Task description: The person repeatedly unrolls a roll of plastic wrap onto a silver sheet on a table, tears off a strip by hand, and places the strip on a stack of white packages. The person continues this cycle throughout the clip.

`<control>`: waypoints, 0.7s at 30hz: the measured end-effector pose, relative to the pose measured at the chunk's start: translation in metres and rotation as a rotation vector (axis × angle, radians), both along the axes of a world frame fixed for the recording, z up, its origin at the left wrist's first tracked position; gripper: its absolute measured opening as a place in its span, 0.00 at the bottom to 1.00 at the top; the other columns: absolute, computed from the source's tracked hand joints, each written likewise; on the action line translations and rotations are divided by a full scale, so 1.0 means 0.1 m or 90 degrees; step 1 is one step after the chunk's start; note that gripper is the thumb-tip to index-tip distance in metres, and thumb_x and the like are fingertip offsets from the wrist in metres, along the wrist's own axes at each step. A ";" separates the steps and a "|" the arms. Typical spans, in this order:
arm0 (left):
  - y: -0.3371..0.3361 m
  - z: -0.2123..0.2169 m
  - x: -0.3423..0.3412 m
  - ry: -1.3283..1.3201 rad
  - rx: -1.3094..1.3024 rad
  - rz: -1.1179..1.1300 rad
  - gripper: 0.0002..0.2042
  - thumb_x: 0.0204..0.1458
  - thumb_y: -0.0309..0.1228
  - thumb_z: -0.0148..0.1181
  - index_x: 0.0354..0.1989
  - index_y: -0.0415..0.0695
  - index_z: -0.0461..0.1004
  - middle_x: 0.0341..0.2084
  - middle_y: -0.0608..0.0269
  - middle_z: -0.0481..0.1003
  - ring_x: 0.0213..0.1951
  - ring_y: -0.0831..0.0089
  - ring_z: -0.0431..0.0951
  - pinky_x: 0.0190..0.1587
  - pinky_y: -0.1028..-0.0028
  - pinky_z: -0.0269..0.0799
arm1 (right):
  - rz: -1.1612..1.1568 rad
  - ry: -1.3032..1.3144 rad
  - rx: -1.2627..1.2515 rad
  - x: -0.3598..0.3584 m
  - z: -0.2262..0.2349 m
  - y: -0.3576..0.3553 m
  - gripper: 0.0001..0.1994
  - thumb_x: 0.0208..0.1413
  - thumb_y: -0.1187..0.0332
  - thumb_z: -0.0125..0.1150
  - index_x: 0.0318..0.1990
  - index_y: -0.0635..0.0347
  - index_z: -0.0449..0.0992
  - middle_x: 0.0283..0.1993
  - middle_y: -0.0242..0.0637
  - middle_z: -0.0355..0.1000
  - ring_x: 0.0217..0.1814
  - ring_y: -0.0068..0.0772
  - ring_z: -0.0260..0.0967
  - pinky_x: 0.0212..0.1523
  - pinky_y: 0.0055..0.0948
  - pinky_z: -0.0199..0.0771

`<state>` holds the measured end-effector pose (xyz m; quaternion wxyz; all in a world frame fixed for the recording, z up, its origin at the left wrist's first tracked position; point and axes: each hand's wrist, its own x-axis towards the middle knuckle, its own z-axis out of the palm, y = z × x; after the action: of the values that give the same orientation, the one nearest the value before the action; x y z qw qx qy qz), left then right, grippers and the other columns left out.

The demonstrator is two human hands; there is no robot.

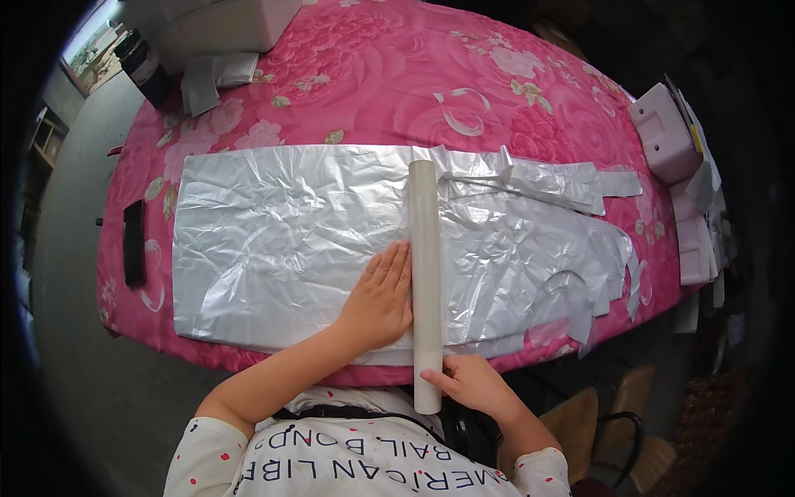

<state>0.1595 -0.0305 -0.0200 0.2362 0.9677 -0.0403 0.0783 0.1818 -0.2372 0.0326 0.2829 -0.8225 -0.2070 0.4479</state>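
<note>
A wide, crinkled silver-grey plastic sheet (273, 240) lies spread over the table, its right side cut into curves and loose strips. Across it, from far to near, rests a long whitish tube (426, 265) whose near end sticks out past the table edge. My left hand (378, 294) lies flat on the sheet, fingers stretched out and together, against the tube's left side. At the near end, my right hand (472, 381) grips the tube from the right, thumb on top; its other fingers are partly hidden.
A pink flowered cloth (373, 74) covers the table. A black oblong object (134, 244) lies at left. At the far left are a dark jar (142, 66), grey scraps (217, 79) and a white box (211, 33). Pale foam boxes (665, 132) stand right; a chair (571, 427) is lower right.
</note>
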 end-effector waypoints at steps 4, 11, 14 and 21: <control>0.00 0.01 0.00 0.012 0.038 0.007 0.32 0.48 0.35 0.42 0.60 0.26 0.50 0.62 0.39 0.49 0.66 0.51 0.45 0.66 0.59 0.37 | -0.001 -0.097 0.047 0.60 0.09 0.45 0.26 0.53 0.49 0.54 0.23 0.71 0.74 0.19 0.49 0.70 0.22 0.43 0.69 0.26 0.36 0.68; -0.02 -0.02 0.04 0.010 0.052 0.001 0.32 0.48 0.35 0.41 0.60 0.25 0.50 0.62 0.38 0.48 0.66 0.50 0.44 0.66 0.59 0.37 | -0.338 0.118 0.336 1.69 -0.30 1.27 0.21 0.55 0.54 0.52 0.38 0.68 0.72 0.38 0.44 0.73 0.39 0.37 0.71 0.39 0.30 0.70; -0.02 -0.02 0.03 0.010 0.045 0.002 0.32 0.48 0.35 0.42 0.60 0.25 0.50 0.62 0.37 0.48 0.66 0.50 0.44 0.66 0.59 0.36 | -0.578 0.496 0.667 2.07 -0.49 1.31 0.17 0.57 0.59 0.50 0.46 0.65 0.67 0.47 0.43 0.69 0.48 0.39 0.68 0.47 0.36 0.69; -0.01 -0.02 0.02 0.014 0.033 0.003 0.32 0.48 0.34 0.41 0.60 0.26 0.50 0.62 0.38 0.48 0.66 0.51 0.43 0.66 0.59 0.36 | -0.847 0.233 1.036 3.01 0.02 0.35 0.15 0.59 0.65 0.41 0.50 0.62 0.66 0.54 0.43 0.67 0.53 0.41 0.67 0.53 0.43 0.66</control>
<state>0.1611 -0.0318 -0.0217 0.2111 0.9744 -0.0374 0.0675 0.4827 -0.2022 0.0343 0.9616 -0.2541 0.0923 0.0472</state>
